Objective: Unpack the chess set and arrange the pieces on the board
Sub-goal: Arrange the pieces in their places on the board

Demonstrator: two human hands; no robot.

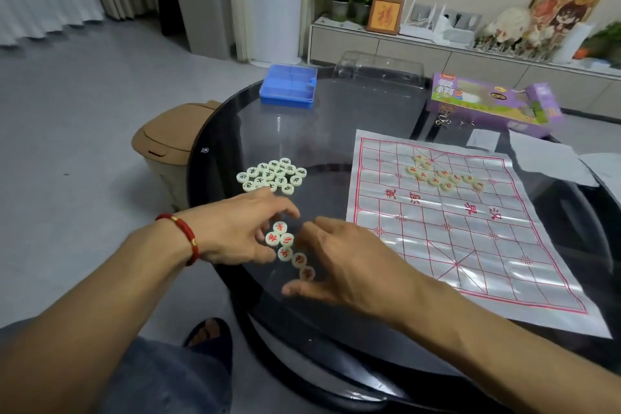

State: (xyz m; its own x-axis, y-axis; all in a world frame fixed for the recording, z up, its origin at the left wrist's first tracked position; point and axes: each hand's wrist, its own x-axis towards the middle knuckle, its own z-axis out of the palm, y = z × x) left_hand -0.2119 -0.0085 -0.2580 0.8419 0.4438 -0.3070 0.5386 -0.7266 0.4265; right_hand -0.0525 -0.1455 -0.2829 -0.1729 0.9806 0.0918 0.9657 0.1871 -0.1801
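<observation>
Round dark glass counter (329,131), glossy, reflections seen. Blue plastic case (288,85) lying at 11 o'clock near far rim. Clear plastic tray (378,72) at 12 o'clock, beside case. Purple game box (487,104) at 1 o'clock. Board sheet (470,228), white with red grid, spread flat at 3 o'clock, creased; red-marked pieces (443,176) clustered on its far half. Black-marked pieces (272,175) packed together at 9 o'clock. Small group of red-marked discs (285,240) at 7 o'clock on bare glass. Paper sheets (551,158) at 2 o'clock.
</observation>
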